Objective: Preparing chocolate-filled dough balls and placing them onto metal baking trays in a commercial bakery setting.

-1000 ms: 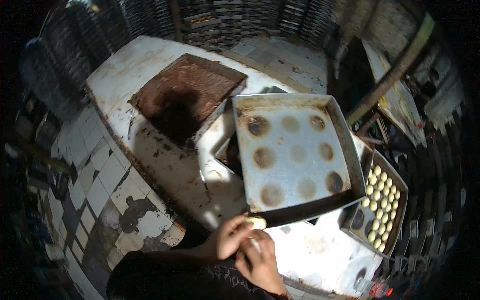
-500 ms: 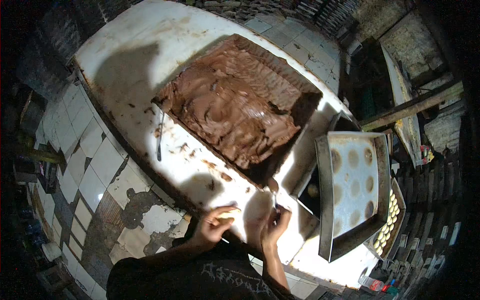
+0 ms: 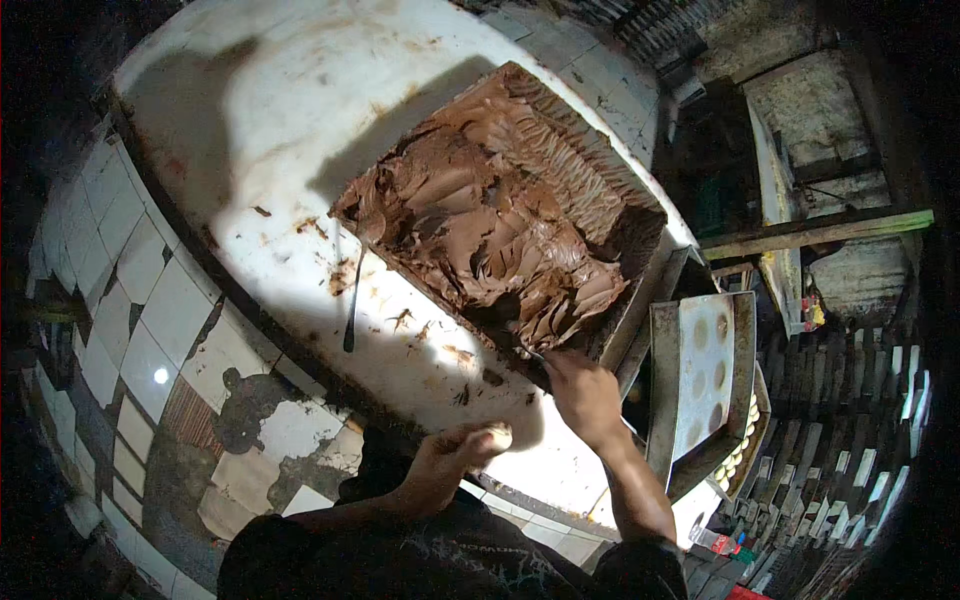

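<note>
Gripping a spoon (image 3: 533,353), the closed fingers of our right hand (image 3: 585,395) had just carried it from beside the tray (image 3: 640,290) to the near edge of the chocolate paste (image 3: 490,210); that put the spoon at the paste, though we could not make out its bowl. Our left hand (image 3: 445,468) waited by the desk's (image 3: 280,110) edge, fingers curled around a pale dough piece (image 3: 492,438). Farther right sat a baking pan (image 3: 700,370) and, partly behind it, dough balls (image 3: 735,460).
</note>
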`<action>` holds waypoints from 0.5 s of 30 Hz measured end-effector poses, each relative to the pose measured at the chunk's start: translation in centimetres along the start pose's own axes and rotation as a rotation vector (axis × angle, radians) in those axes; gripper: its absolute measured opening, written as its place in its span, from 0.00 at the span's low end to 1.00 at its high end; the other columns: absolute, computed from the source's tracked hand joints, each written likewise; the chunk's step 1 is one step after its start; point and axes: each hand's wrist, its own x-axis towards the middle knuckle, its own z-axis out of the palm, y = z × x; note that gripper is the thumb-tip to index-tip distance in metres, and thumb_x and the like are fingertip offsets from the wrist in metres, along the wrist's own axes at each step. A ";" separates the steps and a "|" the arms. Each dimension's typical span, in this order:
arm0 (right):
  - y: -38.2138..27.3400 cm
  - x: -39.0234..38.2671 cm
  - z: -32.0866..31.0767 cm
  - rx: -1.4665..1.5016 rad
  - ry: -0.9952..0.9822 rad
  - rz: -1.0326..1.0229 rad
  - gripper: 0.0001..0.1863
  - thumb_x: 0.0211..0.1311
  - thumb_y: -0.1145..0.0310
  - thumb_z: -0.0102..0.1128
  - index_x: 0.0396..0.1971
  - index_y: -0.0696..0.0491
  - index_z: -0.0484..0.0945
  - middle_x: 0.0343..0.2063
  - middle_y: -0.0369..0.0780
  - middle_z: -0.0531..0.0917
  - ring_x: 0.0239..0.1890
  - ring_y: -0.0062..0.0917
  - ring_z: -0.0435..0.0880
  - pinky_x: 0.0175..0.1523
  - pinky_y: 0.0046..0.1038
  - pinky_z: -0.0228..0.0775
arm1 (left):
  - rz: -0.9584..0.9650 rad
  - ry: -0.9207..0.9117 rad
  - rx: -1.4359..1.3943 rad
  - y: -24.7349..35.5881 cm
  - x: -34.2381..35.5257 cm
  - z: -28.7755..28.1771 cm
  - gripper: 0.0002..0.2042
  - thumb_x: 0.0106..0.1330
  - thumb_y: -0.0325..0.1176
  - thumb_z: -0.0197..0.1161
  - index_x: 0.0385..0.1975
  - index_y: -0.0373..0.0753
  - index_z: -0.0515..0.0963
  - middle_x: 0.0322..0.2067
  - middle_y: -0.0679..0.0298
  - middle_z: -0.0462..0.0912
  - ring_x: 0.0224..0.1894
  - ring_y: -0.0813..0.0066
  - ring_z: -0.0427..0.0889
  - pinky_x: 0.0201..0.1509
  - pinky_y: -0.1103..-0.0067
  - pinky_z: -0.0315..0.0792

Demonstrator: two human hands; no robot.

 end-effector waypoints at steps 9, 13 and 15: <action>-4.3 -6.9 9.0 0.719 0.879 -0.089 0.18 0.47 0.90 0.52 0.40 0.61 0.76 0.29 0.45 0.75 0.31 0.28 0.74 0.36 0.23 0.67 | 0.137 -0.063 -0.736 6.0 -0.4 5.2 0.20 0.61 0.35 0.51 0.50 0.30 0.66 0.46 0.57 0.72 0.53 0.67 0.67 0.61 0.70 0.61; -0.5 -7.5 16.4 0.886 1.099 0.098 0.16 0.54 0.84 0.53 0.45 0.59 0.73 0.21 0.34 0.67 0.26 0.19 0.67 0.30 0.19 0.63 | 0.370 -0.376 -0.660 4.0 0.7 2.4 0.28 0.54 0.19 0.49 0.58 0.38 0.58 0.53 0.52 0.66 0.57 0.60 0.65 0.60 0.63 0.63; 1.0 -9.5 18.3 1.123 0.946 0.326 0.18 0.58 0.78 0.54 0.51 0.58 0.71 0.29 0.34 0.65 0.27 0.15 0.65 0.32 0.12 0.60 | 0.473 -0.249 -0.396 3.7 -1.1 3.7 0.33 0.58 0.19 0.48 0.63 0.50 0.50 0.54 0.54 0.65 0.56 0.60 0.67 0.57 0.66 0.68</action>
